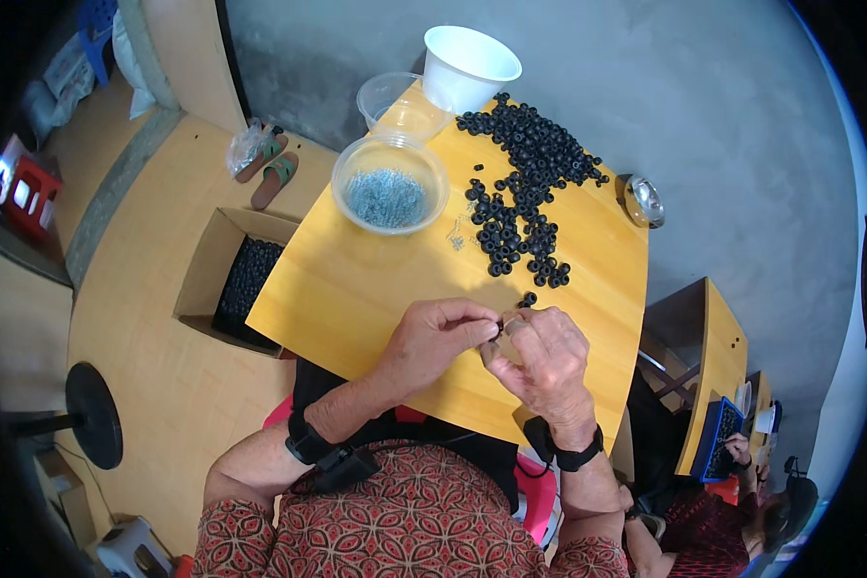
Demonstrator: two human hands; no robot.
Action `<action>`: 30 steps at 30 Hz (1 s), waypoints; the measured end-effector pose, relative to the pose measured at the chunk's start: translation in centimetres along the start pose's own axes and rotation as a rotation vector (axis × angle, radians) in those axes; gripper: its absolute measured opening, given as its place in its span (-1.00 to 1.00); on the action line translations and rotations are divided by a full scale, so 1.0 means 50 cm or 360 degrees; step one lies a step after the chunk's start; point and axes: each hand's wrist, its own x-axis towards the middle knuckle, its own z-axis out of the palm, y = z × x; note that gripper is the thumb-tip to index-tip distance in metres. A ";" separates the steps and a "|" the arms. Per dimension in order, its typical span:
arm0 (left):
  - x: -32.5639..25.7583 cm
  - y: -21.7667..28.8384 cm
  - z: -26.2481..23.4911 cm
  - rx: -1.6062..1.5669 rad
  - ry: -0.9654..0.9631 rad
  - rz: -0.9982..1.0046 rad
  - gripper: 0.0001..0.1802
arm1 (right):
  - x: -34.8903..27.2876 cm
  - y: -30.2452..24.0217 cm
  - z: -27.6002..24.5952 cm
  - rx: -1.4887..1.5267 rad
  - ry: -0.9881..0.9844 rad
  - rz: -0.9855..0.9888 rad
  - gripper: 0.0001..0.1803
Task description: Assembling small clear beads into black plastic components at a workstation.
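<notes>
My left hand [435, 339] pinches a small black ring-shaped part [498, 330] between thumb and forefinger, over the near part of the table. My right hand [547, 354] meets it there, fingers curled in; whatever its fingertips hold is hidden. Just beyond the right hand lie a few black parts [528, 301]. Farther off spreads a heap of black ring-shaped parts [539, 144], with looser ones trailing toward me. Small silvery pins [457, 237] lie beside them. A clear round tub [342, 193] at the left holds many thin bluish-silver metal pieces [385, 197].
A white bowl [467, 67] and another clear tub [380, 101] stand at the table's far corner. Near the right edge is a shiny metal bowl [643, 200]. A cardboard box [202, 275] of black parts sits on the floor at left. Another person [703, 530] works at lower right.
</notes>
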 end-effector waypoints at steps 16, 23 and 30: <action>0.012 -0.004 -0.004 0.0360 0.0024 -0.0060 -0.75 | 0.000 0.019 0.015 -0.0002 0.0024 -0.0035 -0.74; 0.011 -0.019 -0.010 0.0436 0.0108 0.0000 -0.74 | -0.009 0.017 0.035 0.0004 -0.0007 -0.0184 -0.79; 0.020 -0.003 -0.024 0.0547 0.0093 -0.0036 -0.74 | -0.005 0.031 0.052 0.0124 -0.0073 -0.0113 -0.75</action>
